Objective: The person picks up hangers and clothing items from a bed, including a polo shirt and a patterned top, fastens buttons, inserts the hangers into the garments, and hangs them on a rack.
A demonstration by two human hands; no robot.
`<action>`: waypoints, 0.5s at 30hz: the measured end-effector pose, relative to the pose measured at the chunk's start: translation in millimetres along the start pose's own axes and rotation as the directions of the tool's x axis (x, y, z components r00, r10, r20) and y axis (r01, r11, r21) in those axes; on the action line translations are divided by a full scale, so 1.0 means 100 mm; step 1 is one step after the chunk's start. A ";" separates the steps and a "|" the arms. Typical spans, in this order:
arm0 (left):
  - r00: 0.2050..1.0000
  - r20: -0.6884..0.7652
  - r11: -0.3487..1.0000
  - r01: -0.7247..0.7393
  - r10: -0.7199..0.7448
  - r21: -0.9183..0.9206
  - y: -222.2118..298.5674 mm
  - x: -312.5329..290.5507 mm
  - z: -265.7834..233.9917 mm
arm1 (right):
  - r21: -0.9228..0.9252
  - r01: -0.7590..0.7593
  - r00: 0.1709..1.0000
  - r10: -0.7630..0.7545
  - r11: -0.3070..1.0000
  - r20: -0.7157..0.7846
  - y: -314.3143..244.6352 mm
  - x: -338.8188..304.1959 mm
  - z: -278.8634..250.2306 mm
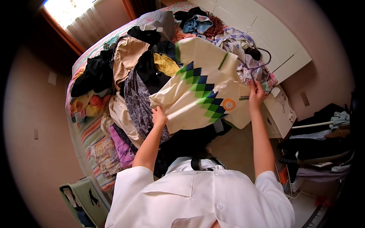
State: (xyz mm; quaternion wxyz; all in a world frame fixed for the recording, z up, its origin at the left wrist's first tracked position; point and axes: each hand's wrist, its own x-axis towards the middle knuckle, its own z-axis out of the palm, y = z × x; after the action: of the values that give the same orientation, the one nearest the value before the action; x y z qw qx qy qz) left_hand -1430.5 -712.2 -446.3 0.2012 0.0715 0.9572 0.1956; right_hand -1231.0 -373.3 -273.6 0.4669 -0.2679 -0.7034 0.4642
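Note:
A cream polo shirt (182, 89) with a band of green and navy diamonds is stretched out in front of me, its collar to the right. My left hand (159, 116) is closed on the shirt's lower edge, bunching the cloth. By the collar and the shirt's right side, my right hand (256, 90) is closed around a purple-grey clothes hanger (260, 66), whose loop sticks up past my fingers. Whether those fingers also pinch the shirt cannot be made out. An orange round sticker (229, 104) is on the shirt's front.
Piled clothes cover the bed (86, 133), among them a beige garment (129, 53), a patterned grey one (138, 100) and a folded purple one (121, 146). A white bedside cabinet (279, 112) stands to the right, near a rack of clothes (321, 148). A green bin (85, 201) is lower left.

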 end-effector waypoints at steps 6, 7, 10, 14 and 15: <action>0.994 -0.106 0.894 -0.018 -0.032 -0.447 -0.39 0.15 0.09 | -0.061 -0.128 0.992 0.126 0.990 -0.033 0.44 -0.22 -0.27; 0.994 -0.097 0.850 -0.011 -0.047 -0.527 -0.58 0.26 0.09 | -0.056 -0.137 0.990 0.134 0.989 -0.048 0.48 -0.26 -0.19; 0.999 -0.032 0.663 -0.030 0.009 -0.748 -0.41 0.18 0.04 | -0.089 -0.150 0.987 0.144 0.985 -0.069 0.78 -0.32 -0.29; 0.962 0.231 0.577 0.107 0.146 -0.809 -0.21 -0.17 -0.39 | -0.157 -0.166 0.985 0.171 0.974 0.016 0.83 -0.32 -0.10; 0.923 0.308 0.594 0.116 0.233 -0.796 -0.22 -0.21 -0.48 | -0.069 -0.100 0.995 0.101 0.993 0.013 0.83 -0.29 0.07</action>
State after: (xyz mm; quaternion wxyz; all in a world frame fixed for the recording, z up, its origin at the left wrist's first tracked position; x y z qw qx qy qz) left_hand -1432.1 -753.8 -407.5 0.3866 0.0419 0.7048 0.5934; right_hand -1229.5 -364.5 -361.4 0.4279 -0.3149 -0.7082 0.4650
